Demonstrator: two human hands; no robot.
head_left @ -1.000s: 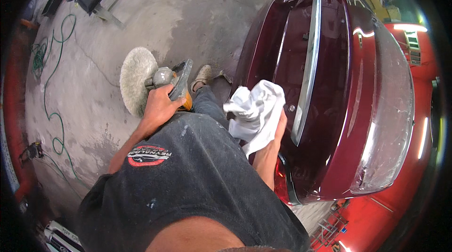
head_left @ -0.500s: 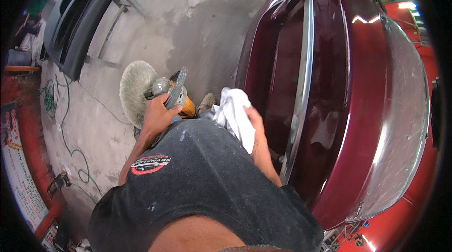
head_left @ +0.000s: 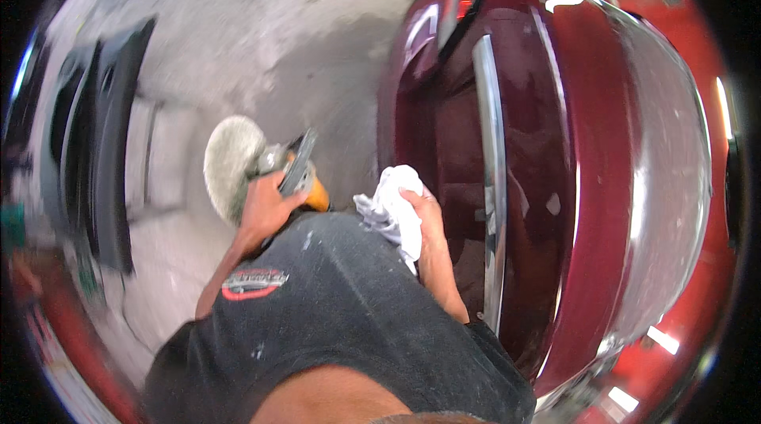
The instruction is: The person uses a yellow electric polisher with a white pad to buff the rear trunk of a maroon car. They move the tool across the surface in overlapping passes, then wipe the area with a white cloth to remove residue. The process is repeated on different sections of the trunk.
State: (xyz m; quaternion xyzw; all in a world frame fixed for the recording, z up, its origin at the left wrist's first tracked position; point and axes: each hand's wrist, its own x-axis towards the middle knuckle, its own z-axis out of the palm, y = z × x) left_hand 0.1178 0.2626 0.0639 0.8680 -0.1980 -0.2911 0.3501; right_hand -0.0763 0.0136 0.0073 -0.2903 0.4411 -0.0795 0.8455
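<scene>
My left hand (head_left: 268, 206) is closed round the grip of a power polisher (head_left: 317, 192) with a yellow body. Its round, off-white fluffy pad (head_left: 231, 161) faces out to the left, clear of any surface. A crumpled white cloth (head_left: 394, 206) is bunched in my right hand (head_left: 426, 214), held in front of my body. Close by on the right stands a glossy dark-red car (head_left: 527, 147) with a chrome strip (head_left: 493, 139) along it. The cloth hangs beside the car, and I cannot tell whether it touches the paint.
On the left, a black bumper-like car part (head_left: 111, 147) rests on a stand. Grey concrete floor (head_left: 214, 36) with a darker patch lies ahead. Red walling (head_left: 709, 210) runs beyond the car. The left rim is smeared by motion.
The view has swung, so the car, the black part and the floor sit differently in the picture. Both hands keep their hold on the polisher and the cloth.
</scene>
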